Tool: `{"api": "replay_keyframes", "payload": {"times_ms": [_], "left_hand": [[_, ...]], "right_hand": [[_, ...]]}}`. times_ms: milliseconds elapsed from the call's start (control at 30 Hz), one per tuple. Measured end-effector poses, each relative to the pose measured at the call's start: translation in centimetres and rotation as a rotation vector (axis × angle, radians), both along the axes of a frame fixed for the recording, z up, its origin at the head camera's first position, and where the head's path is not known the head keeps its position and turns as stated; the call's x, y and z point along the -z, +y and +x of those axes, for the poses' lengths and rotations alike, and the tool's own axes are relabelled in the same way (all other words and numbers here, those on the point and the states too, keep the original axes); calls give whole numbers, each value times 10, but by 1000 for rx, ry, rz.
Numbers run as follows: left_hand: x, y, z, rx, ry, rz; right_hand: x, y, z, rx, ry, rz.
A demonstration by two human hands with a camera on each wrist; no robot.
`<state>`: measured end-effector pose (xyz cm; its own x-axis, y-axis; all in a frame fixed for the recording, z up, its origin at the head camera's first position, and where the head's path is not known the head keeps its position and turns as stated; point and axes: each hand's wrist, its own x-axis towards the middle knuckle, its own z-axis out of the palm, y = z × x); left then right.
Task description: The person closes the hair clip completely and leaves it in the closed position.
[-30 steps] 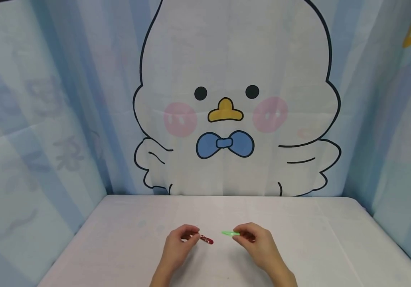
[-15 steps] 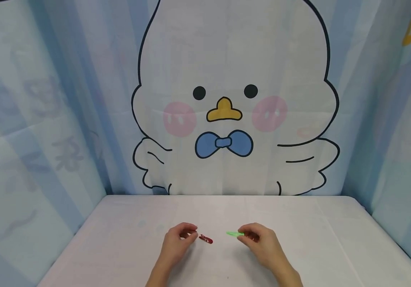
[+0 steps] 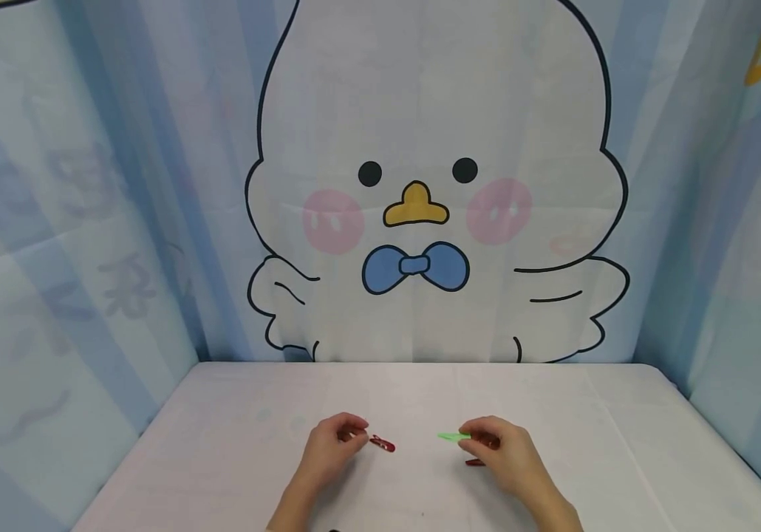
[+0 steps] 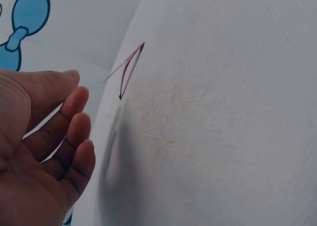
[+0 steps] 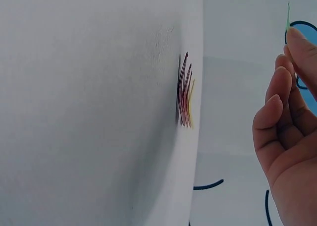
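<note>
A red snap hair clip (image 3: 383, 444) lies on the table just beyond my left fingertips. My left hand (image 3: 327, 452) hovers beside it, fingers loosely bent and holding nothing. In the left wrist view the red clip (image 4: 130, 67) stands with its thin arms spread, apart from the hand (image 4: 49, 132). Between thumb and index finger, my right hand (image 3: 508, 452) pinches a light green hair clip (image 3: 449, 437) that points left. Its thin tip (image 5: 288, 15) shows above the fingers in the right wrist view. A dark red clip (image 3: 475, 462) pokes out below the right hand, which hides part of it.
In the right wrist view, several dark red clips (image 5: 183, 94) and a yellow one (image 5: 192, 104) lie side by side on the white table (image 3: 274, 399). A small dark edge (image 3: 334, 530) shows at the bottom of the head view. A printed curtain (image 3: 420, 325) hangs behind the table.
My right hand has moved right with the green clip, and a dark red clip has come into view below it. The left fingers have come off the red clip, which stays put.
</note>
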<state>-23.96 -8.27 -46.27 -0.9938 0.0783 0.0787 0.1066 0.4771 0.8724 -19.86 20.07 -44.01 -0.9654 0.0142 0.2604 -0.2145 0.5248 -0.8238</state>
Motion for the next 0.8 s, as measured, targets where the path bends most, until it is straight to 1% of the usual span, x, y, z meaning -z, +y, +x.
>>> {"api": "replay_keyframes", "payload": {"times_ms": [167, 433, 667, 800], "left_hand": [[1, 1, -5, 18, 4, -29], [-1, 2, -11, 41, 4, -57], [-2, -3, -15, 112, 37, -97], [-3, -5, -18, 155, 28, -119]], "right_hand": [[-1, 9, 0, 17, -23, 56], [2, 21, -1, 6, -61, 108], [3, 30, -1, -31, -60, 151], [5, 32, -2, -38, -79, 173]]}}
